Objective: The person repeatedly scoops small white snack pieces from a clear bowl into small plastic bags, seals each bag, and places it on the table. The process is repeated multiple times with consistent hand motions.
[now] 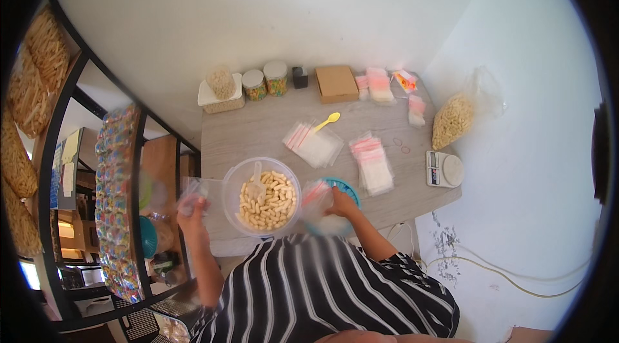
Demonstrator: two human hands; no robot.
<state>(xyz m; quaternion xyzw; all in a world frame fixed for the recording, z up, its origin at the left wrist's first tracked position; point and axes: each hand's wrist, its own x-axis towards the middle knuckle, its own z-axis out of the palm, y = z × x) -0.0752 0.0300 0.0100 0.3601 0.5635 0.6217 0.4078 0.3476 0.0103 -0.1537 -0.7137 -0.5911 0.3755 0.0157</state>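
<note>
At the table's left edge, my left hand [192,221] pinches a clear plastic bag [197,187], slightly blurred. My right hand [341,204] grips a clear zip bag [313,202] with a pink-red closure strip, held over a turquoise basket [349,190]. What lies inside that basket is mostly hidden by the hand and the bag. Between my hands stands a round translucent plastic tub [231,183] holding pale, peanut-shaped puffed snacks [275,203]. A clear plastic scoop [257,183] rests in the snacks, its handle pointing away from me.
Zip bags [319,144] with a yellow spoon [329,120] on them and another bag stack [373,164] lie beyond. A digital scale [445,169] and a snack bag [452,120] stand right. Jars [275,79] and a cardboard box [337,83] line the wall; a shelf rack [138,198] stands left.
</note>
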